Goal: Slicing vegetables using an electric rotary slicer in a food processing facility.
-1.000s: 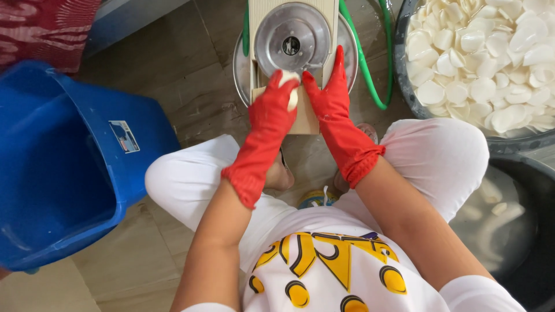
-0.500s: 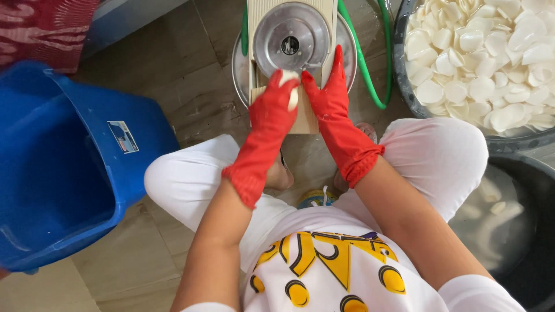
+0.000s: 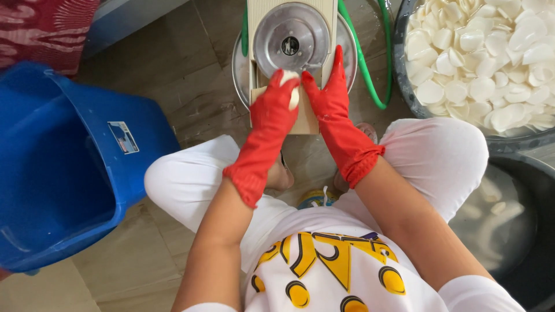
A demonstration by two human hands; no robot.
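Note:
Both my hands wear red rubber gloves. My left hand (image 3: 272,107) presses a small white piece (image 3: 291,86) against the round metal blade disc (image 3: 289,41) of a cream-coloured slicer (image 3: 306,118) on the floor. My right hand (image 3: 326,95) lies flat beside it on the slicer, fingers pointing up along the disc's right edge. The white piece sits between the two gloves, mostly covered by the left one.
A blue plastic bucket (image 3: 63,167) stands at my left. A dark basin (image 3: 404,86) at the upper right holds several white slices (image 3: 485,63). A dark tub with water (image 3: 509,231) is at the lower right. A green hose (image 3: 370,75) curves behind the slicer.

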